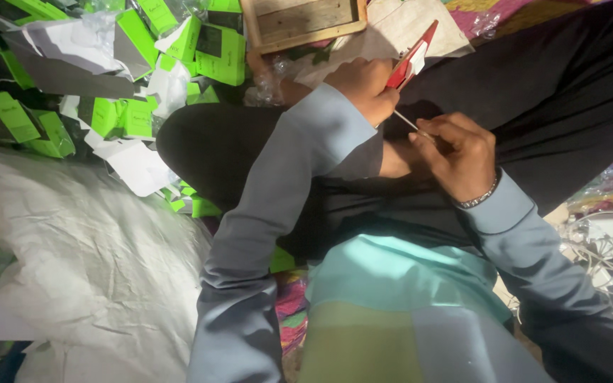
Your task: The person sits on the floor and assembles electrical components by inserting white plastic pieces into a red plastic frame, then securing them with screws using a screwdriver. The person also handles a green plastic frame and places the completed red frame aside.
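- Clamped in the left hand (365, 86) is a flat red card (411, 64) with a white patch on it, fingers curled shut around its lower end while the upper end slants up and to the right.
- Pinched between the fingertips of the right hand (459, 154) is one end of a thin white cord (406, 120) (it could be a stiff strip; too fine to tell), which runs up and left to the left hand just below the card.
- Both hands sit close together over the person's lap, which is covered in black cloth (555, 92), a little right of the scene's middle.
- On the right wrist sits a metal bracelet (478, 198), at the cuff of a pale blue-grey sleeve.
- Far and to the left lies a heap of green boxes (214, 50), mixed with grey and white paper scraps.
- At the far edge, just beyond the left hand, a shallow wooden tray (306, 21) rests on crumpled paper.
- Near left, a large white sack (94, 262) spreads over the floor.
- On the right edge lies a tangle of white cables (608, 241) on clear plastic wrap.
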